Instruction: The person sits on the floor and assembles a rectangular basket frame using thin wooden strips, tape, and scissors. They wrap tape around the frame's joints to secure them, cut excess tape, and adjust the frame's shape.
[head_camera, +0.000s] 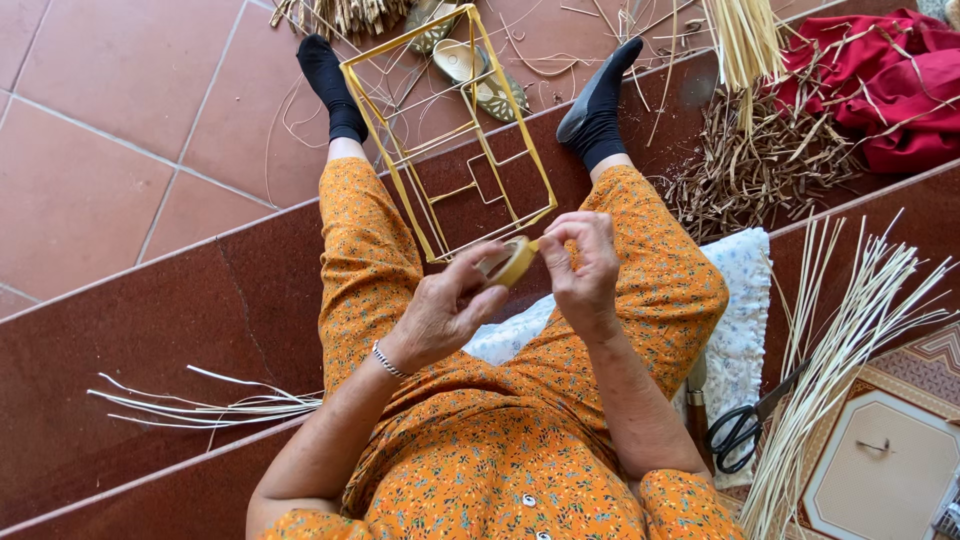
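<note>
While seated on steps, left hand (450, 305) gripping yellow tape roll (512, 262), right hand (583, 262) fingers pinching its end, yellow wire frame (440, 130) touching, scissors (745, 425) nearby.

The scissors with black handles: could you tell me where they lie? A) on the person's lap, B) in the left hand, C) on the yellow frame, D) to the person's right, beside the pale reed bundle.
D: the scissors lie at the person's right side, next to the pale reed bundle, apart from both hands.
</note>
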